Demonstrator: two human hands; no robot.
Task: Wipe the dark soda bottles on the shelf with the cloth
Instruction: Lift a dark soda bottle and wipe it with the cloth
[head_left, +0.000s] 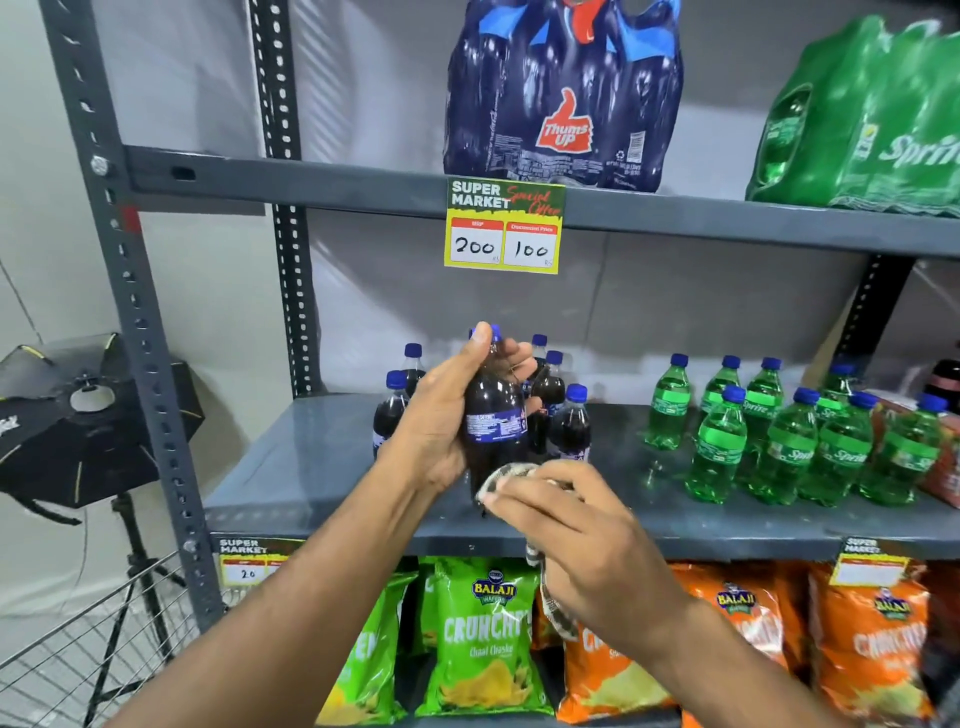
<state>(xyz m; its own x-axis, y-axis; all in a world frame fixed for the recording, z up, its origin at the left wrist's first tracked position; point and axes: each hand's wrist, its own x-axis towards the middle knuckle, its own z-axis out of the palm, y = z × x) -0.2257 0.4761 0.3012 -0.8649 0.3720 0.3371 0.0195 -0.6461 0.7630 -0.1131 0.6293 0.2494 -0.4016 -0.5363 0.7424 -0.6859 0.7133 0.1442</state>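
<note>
Currently your left hand (441, 415) clasps one dark soda bottle (493, 415) above the shelf (291, 467) front edge; your right hand (576, 525) clenches the cloth (506, 475) against its base. Full, smooth plastic likely slips: grip the neck.

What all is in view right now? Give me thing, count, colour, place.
Held soda bottle: one, dark, blue cap, lifted off the middle shelf.
Other dark bottles: about five visible, behind it.
Green bottles: about ten, middle shelf, right.
Cloth: one, patterned, against the held bottle's base.
Dark multipack: one, top shelf.
Green multipack: one, top shelf, right.
Price tag: yellow, top shelf edge.
Chip bags: green and orange, bottom shelf.
Studio light: black, left.
Left hand: grips the bottle.
Right hand: holds the cloth.
</note>
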